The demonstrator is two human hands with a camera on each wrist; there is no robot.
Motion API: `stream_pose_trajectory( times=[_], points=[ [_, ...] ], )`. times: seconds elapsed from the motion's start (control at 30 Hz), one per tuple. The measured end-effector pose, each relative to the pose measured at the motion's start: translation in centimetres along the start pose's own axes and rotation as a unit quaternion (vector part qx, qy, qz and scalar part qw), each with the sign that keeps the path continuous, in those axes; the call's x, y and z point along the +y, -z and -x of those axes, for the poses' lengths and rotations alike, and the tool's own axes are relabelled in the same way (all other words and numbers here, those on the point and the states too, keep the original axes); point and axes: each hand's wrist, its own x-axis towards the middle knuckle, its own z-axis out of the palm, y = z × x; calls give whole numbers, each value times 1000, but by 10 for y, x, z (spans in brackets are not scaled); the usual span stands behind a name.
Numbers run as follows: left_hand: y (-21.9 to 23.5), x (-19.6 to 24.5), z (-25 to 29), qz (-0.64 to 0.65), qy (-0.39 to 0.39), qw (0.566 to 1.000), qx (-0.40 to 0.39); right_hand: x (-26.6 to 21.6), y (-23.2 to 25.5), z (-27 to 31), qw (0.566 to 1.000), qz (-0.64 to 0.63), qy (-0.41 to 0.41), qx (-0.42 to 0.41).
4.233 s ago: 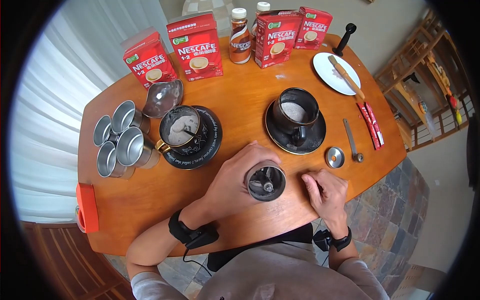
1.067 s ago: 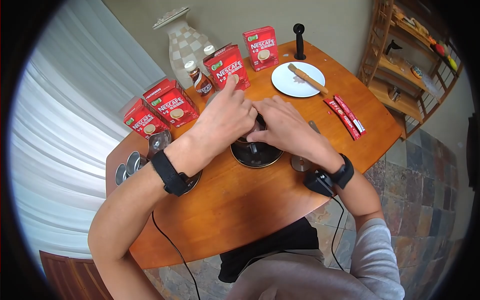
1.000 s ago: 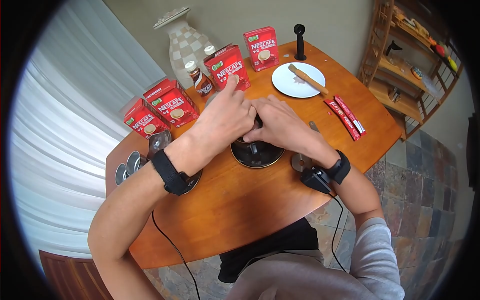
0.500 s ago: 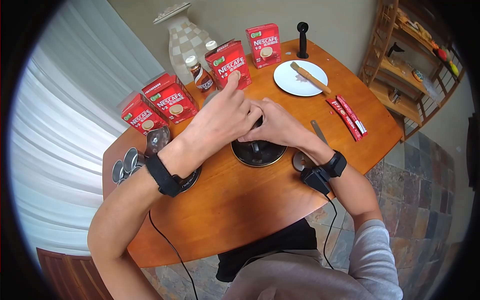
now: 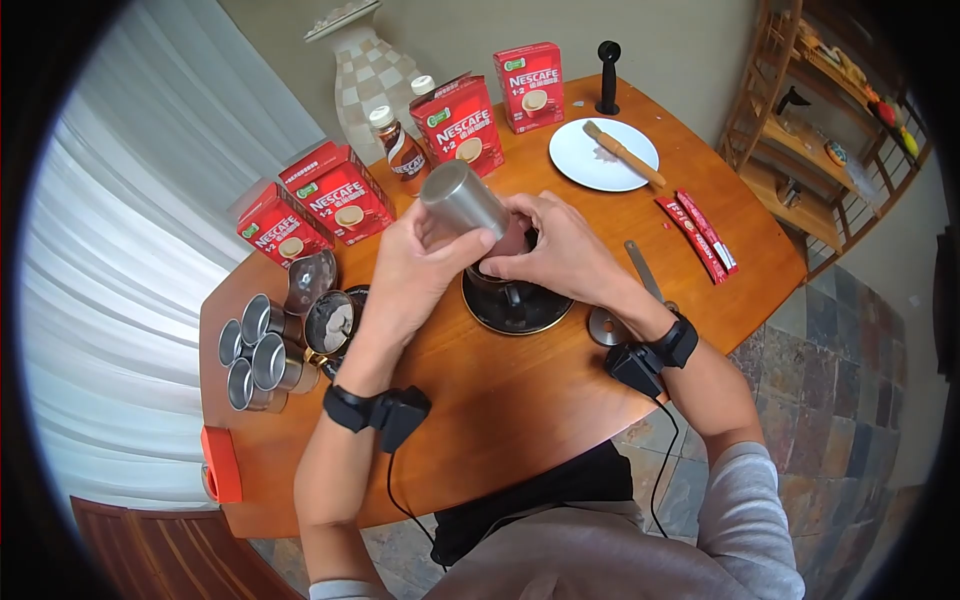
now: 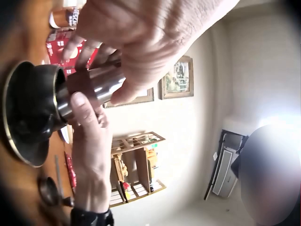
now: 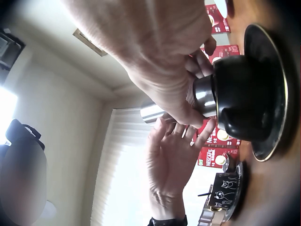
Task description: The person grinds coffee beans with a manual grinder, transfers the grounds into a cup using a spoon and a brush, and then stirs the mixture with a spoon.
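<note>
A steel hand coffee grinder (image 5: pixel 462 198) is tipped over, its lower end at the mouth of a black cup (image 7: pixel 242 99). That cup stands on a black, gold-rimmed saucer (image 6: pixel 14 117). My right hand (image 5: pixel 565 250) grips the grinder's dark brown band (image 6: pixel 83 84) just above the rim, thumb in front. Higher up, my left hand (image 5: pixel 415 270) holds the steel body loosely between thumb and fingers. Its palm is turned toward the right wrist camera. The grinder's opening is hidden in the cup.
Several metal cups (image 5: pixel 272 362) and a second black cup (image 5: pixel 330 322) with powder stand left. Red Nescafe boxes (image 5: pixel 345 195) and bottles (image 5: pixel 400 145) line the back. Right are a white plate (image 5: pixel 575 165) with a brush (image 5: pixel 625 155), red sachets (image 5: pixel 697 235), a crank handle (image 5: pixel 642 268) and metal disc (image 5: pixel 605 325).
The grinder, first upright in my left hand, is now tipped over the cup. My right hand came from the table edge to grip it. My left hand has just turned from its top to its side.
</note>
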Motion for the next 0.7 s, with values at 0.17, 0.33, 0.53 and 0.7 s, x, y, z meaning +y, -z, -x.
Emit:
stream_pose_trajectory(
  times=[0.17,0.33,0.53,0.7],
  points=[
    [-12,-13,-9,62,8,998,24,3,-11,4,997,43,49,45],
    [-10,-17,-11,90,11,995,41,-7,11,2,989,30,101,108],
    [-15,-14,-16,85,-12,995,47,-4,21,10,994,27,103,29],
    [-16,-16,-17,118,-23,992,39,-15,33,11,993,-90,68,30]
  ],
)
